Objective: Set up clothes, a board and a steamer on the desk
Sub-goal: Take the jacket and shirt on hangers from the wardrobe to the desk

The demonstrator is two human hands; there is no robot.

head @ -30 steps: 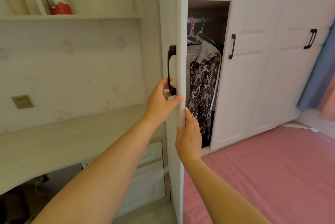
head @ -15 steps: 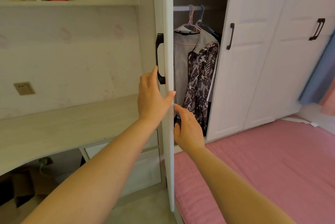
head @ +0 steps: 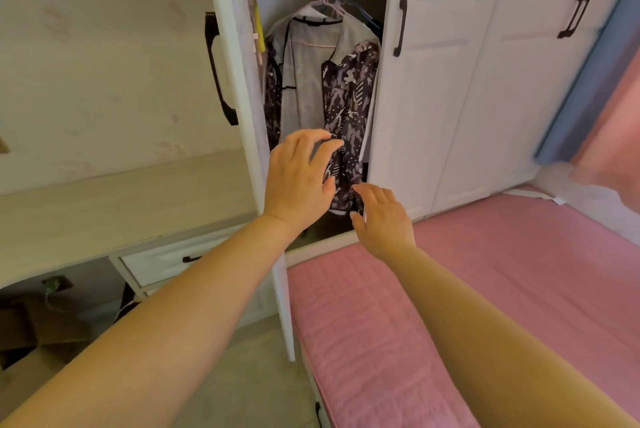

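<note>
Clothes (head: 346, 98) upper centre, now exposed: door (head: 242, 109) swung wide, released. Left hand (head: 298, 181) and right hand (head: 384, 219) spread, empty, reaching in.

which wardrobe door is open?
The leftmost door, next to the desk. It is swung out edge-on, exposing the hanging clothes. The two doors to the right sit flush and closed.
</note>
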